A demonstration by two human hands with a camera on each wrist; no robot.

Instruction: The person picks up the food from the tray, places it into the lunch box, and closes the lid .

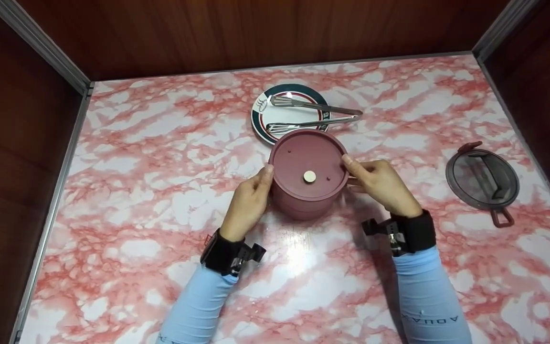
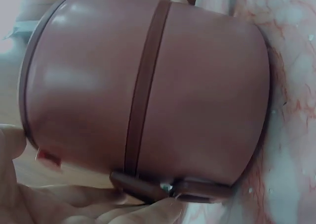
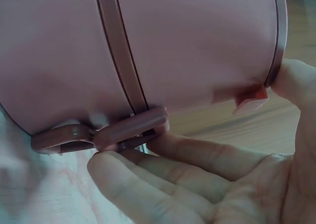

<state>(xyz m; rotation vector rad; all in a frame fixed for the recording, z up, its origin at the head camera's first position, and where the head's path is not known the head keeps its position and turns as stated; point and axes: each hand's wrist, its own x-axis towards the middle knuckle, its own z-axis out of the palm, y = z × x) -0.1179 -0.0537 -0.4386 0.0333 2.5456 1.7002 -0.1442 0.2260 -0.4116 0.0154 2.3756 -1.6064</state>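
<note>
A round maroon two-tier lunch box [image 1: 303,157] stands upright in the middle of the table, with a flat top and a small pale button [image 1: 309,177] on it. My left hand [image 1: 248,203] grips its left side, thumb at the top rim. From the other side my right hand [image 1: 385,186] holds it, thumb on the rim's edge. In the left wrist view, fingers reach below the small side handles [image 2: 202,190]. The right wrist view shows fingertips at the matching handles [image 3: 131,128]. A darker band [image 3: 118,51] circles the box between its tiers.
Behind the box lies a plate [image 1: 257,122] with a dark green rim, partly covered by the box in the head view. Metal tongs [image 1: 339,110] rest across it, hinge to the right. A grey see-through lid [image 1: 466,179] with a carry handle and maroon side clips lies at the right.
</note>
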